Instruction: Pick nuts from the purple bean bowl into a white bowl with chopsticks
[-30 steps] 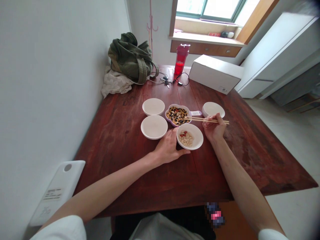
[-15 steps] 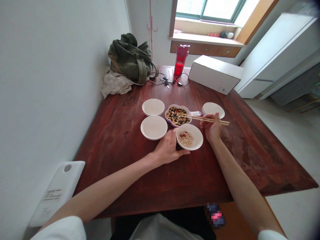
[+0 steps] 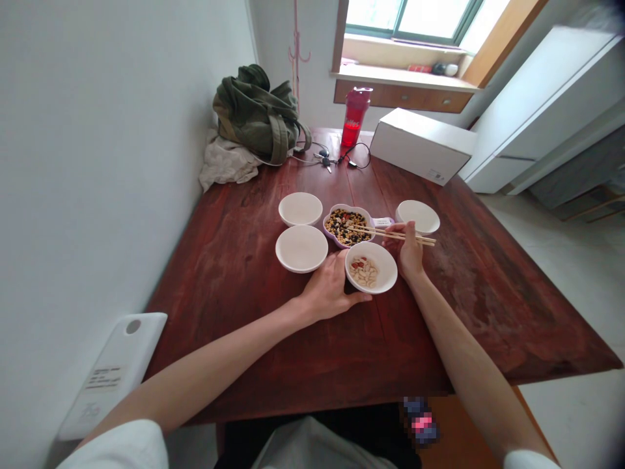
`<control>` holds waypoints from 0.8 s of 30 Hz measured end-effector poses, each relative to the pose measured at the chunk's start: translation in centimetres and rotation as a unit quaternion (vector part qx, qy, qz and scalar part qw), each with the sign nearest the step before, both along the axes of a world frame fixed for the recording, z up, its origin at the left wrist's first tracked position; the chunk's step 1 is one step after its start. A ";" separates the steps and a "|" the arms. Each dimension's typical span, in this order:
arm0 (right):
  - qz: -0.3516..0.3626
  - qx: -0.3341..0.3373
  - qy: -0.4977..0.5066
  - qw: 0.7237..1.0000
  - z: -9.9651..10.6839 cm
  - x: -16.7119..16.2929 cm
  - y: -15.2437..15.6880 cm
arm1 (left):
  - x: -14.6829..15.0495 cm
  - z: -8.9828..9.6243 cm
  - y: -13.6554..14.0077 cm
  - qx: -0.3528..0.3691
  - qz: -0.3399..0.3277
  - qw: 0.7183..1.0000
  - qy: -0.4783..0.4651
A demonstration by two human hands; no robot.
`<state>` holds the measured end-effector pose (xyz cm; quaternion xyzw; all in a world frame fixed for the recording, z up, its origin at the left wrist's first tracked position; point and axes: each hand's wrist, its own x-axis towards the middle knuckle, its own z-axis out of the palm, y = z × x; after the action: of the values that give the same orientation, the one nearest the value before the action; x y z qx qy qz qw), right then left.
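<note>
My left hand (image 3: 333, 286) curls round the left and near side of a white bowl (image 3: 385, 268), tilted a little toward me. Pale flat seeds (image 3: 365, 273) and a few reddish pieces lie inside that bowl. Closed round a pair of wooden chopsticks (image 3: 420, 239), my right hand (image 3: 408, 251) is just right of the bowl. The chopstick tips reach into a purple-rimmed flower-shaped dish (image 3: 328, 236) of mixed beans and grains (image 3: 346, 221). Whether the tips pinch a piece is too small to tell.
Two white bowls, one nearer (image 3: 301, 249) and one farther (image 3: 300, 210), stand left of the dish. Another white bowl (image 3: 418, 216) is at its right. Farther back are a green bag (image 3: 258, 117), keys (image 3: 326, 161), a red bottle (image 3: 355, 118) and a white box (image 3: 420, 146).
My right hand and the chopsticks have shifted slightly left, with the tips still over the beans. My left hand and its bowl stay in place.
</note>
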<state>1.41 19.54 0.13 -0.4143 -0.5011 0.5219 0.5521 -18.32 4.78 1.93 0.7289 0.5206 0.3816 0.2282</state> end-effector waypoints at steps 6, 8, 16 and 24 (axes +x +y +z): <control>-0.020 0.007 -0.019 1.000 0.4 -0.2 -0.4 | 0.1 -0.1 0.0 0.005 -0.001 1.000 -0.002; -0.018 0.004 -0.009 1.000 0.5 -0.3 -0.5 | 0.1 -0.1 0.0 0.003 -0.001 1.000 -0.002; 0.006 0.025 0.011 1.000 0.3 0.1 -0.3 | 0.1 0.1 0.0 0.000 0.001 1.000 -0.006; 0.031 -0.002 0.066 0.997 0.5 0.2 -0.3 | 0.1 0.0 -0.1 -0.002 0.002 1.000 -0.002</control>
<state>1.61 19.24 0.63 -0.3644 -0.4749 0.5658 0.5671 -18.27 4.70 1.89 0.7265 0.5224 0.3825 0.2304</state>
